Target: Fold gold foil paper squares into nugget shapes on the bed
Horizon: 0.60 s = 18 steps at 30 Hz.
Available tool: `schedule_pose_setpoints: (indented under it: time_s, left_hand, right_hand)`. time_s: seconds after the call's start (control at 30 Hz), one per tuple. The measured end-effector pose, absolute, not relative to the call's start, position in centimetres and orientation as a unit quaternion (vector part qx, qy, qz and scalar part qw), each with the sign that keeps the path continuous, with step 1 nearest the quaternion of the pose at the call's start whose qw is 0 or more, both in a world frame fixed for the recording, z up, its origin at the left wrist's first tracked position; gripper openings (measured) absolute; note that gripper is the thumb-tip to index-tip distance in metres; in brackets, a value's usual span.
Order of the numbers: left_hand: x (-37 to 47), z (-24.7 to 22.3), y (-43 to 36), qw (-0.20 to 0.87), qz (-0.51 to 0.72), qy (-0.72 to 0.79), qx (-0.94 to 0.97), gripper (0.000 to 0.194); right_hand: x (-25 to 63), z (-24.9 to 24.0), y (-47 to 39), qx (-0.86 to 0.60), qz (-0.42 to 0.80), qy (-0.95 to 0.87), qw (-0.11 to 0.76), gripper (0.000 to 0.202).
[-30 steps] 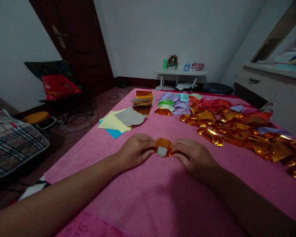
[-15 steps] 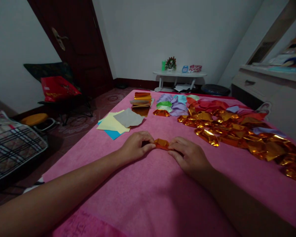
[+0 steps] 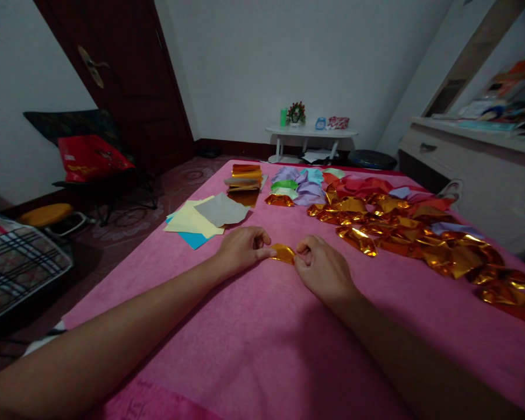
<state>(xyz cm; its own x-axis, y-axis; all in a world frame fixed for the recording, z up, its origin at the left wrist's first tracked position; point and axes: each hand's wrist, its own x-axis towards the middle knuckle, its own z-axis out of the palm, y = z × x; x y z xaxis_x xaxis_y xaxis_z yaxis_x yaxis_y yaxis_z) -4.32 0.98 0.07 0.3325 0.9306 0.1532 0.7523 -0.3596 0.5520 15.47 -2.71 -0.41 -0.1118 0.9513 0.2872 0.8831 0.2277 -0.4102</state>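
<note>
Between my two hands, just above the pink cloth (image 3: 245, 326), is a small folded piece of gold foil paper (image 3: 283, 253). My left hand (image 3: 244, 248) pinches its left end with thumb and curled fingers. At its right end, my right hand (image 3: 324, 266) has its fingertips pressed together on the foil. Beyond my left hand lie a grey sheet (image 3: 222, 210), a pale yellow sheet (image 3: 191, 219) and a blue sheet (image 3: 194, 240), overlapping. A stack of gold foil sheets (image 3: 246, 176) sits behind them.
Many folded gold foil pieces (image 3: 413, 236) spread across the right of the cloth, with purple (image 3: 310, 193), green and red paper pieces behind. A white side table (image 3: 310, 132) stands by the wall. A red bag (image 3: 94, 157) rests on a chair at left.
The foil piece has tilted and now shows a brighter gold face. My fingers have shifted at its ends, my right fingers curling more. The whole view has moved slightly, shifting the scene left.
</note>
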Motion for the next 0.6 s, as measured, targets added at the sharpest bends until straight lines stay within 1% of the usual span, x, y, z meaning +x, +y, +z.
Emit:
schedule_pose_setpoints:
  time_s: [0.07, 0.17, 0.27, 0.37, 0.43, 0.53, 0.6]
  left_hand:
    - [-4.3, -0.1, 0.9, 0.180, 0.234, 0.522, 0.800, 0.038]
    - [-4.2, -0.3, 0.9, 0.183, 0.246, 0.510, 0.803, 0.038]
    - [-3.8, -0.9, 1.0, 0.217, 0.271, 0.506, 0.790, 0.032]
    - [-3.1, -1.6, 1.5, 0.261, 0.331, 0.508, 0.751, 0.024]
    - [-2.5, -2.0, 1.9, 0.290, 0.378, 0.512, 0.715, 0.025]
    - [-1.5, -2.4, 2.3, 0.345, 0.408, 0.494, 0.686, 0.027]
    - [-1.0, -2.5, 2.5, 0.336, 0.414, 0.493, 0.687, 0.031]
  right_hand:
    - [15.6, -0.7, -2.7, -0.602, 0.072, -0.750, 0.266, 0.014]
    - [15.7, -1.0, -2.4, -0.574, 0.083, -0.767, 0.274, 0.015]
    - [15.6, -1.0, -2.2, -0.593, 0.097, -0.749, 0.278, 0.015]
    - [15.1, -0.8, -1.9, -0.629, 0.127, -0.711, 0.289, 0.020]
    - [15.0, -0.8, -1.7, -0.634, 0.143, -0.695, 0.309, 0.021]
    - [15.0, -0.9, -1.3, -0.625, 0.166, -0.684, 0.337, 0.028]
    - [15.2, -1.1, -1.0, -0.610, 0.186, -0.683, 0.355, 0.031]
